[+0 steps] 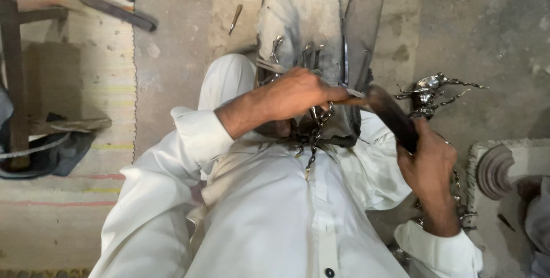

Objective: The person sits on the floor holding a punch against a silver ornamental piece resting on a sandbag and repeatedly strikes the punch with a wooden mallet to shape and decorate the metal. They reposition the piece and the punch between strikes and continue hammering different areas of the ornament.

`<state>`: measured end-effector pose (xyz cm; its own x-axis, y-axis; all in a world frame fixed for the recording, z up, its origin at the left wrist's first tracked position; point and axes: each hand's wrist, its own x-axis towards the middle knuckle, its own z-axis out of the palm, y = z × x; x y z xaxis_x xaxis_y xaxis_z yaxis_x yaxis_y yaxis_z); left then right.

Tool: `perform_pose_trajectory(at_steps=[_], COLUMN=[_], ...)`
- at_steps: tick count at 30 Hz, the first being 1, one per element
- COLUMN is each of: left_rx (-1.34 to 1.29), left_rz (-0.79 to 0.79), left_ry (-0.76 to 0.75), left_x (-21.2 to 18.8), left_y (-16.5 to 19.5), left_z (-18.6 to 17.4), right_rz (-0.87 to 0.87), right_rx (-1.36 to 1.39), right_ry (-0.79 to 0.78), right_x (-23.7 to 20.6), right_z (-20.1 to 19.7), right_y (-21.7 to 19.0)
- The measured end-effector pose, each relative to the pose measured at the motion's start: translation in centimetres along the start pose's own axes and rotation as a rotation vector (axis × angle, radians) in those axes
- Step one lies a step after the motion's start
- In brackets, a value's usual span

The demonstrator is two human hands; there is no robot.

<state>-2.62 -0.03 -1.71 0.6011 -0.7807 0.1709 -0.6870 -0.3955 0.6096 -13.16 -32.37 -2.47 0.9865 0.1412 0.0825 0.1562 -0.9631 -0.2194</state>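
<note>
Left hand [298, 93] has its grip closed over small metal pieces [312, 60] and the tip of a file, pressing them onto a cloth-wrapped block [306, 8] at the person's knees. Right hand [429, 166] has its grip wrapped tight on the dark file handle [392, 117], just right of the block. A chain [315, 137] hangs from under the left hand over the white tunic [269, 209]. Shiny metal figurine [429, 91] sits on the floor just beyond the right hand. Further out: striped mat [86, 198] to the left, two flat files [117, 10] lying top left, small awl [235, 18] on the floor.
</note>
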Motion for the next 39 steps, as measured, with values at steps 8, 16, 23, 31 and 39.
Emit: perform_pose_trajectory(at_steps=[8, 16, 23, 31, 39], left_rx=[-0.445, -0.668, -0.731, -0.699, -0.735], left_rz=[-0.226, -0.310, -0.272, -0.262, -0.292], left_ry=[0.568, 0.697, 0.720, 0.700, 0.689], left_x=[-4.8, -6.9, -6.4, -7.3, -8.1], left_y=[0.1, 0.7, 0.7, 0.9, 1.1], left_z=[-0.9, 1.3, 1.8, 1.7, 2.0], right_rz=[0.639, 0.594, 1.448, 1.438, 1.433], right_rx=[1.038, 0.715, 1.070, 1.165, 1.172], right_ry=[-0.317, 0.416, -0.166, -0.118, -0.140], right_x=[-2.4, -10.8, -14.3, -10.5, -7.6], right_z=[6.3, 8.2, 9.1, 8.6, 8.8], right_y=[-1.9, -1.9, -1.7, -3.8, -4.7])
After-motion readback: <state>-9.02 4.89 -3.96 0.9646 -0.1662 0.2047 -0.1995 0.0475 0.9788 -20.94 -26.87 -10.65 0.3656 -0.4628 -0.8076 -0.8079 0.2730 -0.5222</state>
